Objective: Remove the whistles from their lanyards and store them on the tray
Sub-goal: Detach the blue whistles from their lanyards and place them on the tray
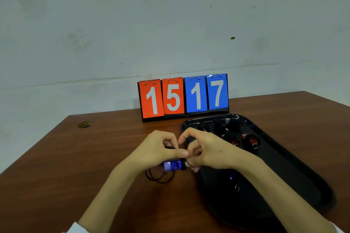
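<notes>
We have both hands together over the table, just in front of the near-left rim of the tray. The left hand has its fingers curled in, and its thumb and fingers pinch the blue whistle, which lies level below the thumb with its mouthpiece pointing to nine o'clock. The right hand comes in from three o'clock with its forefinger arched high. Its lower fingertips close on the black lanyard right at the whistle's dark end, though we cannot tell exactly how the cord joins there. The rest of the lanyard hangs in loose loops onto the table at seven o'clock from the whistle.

The whistle is in the hands above the table, not in the tray. The black tray runs from the hands out to four o'clock. At one o'clock from the hands, two red whistles lie side by side in it. Beyond them at its far end sit bundled black cords. A second blue whistle shows dimly in the tray under the right wrist.

At twelve o'clock a scoreboard stands against the wall, reading 15 on red cards and 17 on blue.
</notes>
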`<action>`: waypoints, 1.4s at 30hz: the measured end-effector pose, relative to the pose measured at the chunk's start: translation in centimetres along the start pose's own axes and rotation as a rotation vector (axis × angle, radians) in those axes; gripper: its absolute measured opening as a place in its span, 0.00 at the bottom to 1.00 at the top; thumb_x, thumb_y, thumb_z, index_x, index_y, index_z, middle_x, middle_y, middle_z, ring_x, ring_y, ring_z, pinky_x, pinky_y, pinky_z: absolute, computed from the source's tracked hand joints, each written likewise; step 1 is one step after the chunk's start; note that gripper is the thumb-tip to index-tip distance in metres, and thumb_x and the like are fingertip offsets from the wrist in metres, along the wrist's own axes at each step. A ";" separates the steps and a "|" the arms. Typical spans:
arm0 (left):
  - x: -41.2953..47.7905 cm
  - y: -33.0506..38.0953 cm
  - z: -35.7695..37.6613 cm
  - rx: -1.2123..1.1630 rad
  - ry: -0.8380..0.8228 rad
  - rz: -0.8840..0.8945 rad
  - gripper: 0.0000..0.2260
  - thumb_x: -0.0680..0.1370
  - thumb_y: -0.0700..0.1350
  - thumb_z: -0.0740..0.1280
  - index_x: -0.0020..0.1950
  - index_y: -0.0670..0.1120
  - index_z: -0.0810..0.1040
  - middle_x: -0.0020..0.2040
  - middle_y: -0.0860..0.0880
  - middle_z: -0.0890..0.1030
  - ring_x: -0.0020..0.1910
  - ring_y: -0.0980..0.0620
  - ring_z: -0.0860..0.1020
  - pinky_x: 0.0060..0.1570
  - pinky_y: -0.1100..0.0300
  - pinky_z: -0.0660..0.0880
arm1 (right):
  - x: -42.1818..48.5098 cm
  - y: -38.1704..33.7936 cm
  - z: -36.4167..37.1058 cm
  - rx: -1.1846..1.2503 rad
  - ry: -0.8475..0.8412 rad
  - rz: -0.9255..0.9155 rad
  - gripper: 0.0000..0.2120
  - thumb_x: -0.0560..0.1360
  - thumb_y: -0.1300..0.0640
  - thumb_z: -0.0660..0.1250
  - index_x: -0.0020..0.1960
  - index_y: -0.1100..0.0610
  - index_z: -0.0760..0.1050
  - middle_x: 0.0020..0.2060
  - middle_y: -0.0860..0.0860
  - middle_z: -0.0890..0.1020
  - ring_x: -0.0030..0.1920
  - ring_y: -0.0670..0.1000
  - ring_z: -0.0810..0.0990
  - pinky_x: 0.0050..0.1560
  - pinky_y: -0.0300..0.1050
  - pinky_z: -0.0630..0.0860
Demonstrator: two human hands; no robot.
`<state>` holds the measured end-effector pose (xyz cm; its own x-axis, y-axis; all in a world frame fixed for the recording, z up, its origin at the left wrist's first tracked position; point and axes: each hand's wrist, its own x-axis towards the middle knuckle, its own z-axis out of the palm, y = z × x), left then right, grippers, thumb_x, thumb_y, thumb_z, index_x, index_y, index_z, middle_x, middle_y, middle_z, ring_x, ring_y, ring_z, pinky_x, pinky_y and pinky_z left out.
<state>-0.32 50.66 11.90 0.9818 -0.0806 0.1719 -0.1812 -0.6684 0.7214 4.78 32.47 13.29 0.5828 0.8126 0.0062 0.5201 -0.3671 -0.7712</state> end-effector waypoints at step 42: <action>-0.3 0.1 0.0 -0.525 -0.171 -0.198 0.18 0.80 0.53 0.57 0.42 0.39 0.74 0.26 0.51 0.65 0.22 0.56 0.58 0.25 0.62 0.54 | 0.1 0.2 -0.8 0.532 0.069 -0.073 0.24 0.73 0.72 0.65 0.63 0.53 0.71 0.35 0.54 0.81 0.39 0.48 0.83 0.39 0.40 0.79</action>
<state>-0.62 50.63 11.96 0.9871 -0.1390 -0.0797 0.0459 -0.2310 0.9719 5.43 32.10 13.69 0.6059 0.7892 0.1001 0.1831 -0.0159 -0.9830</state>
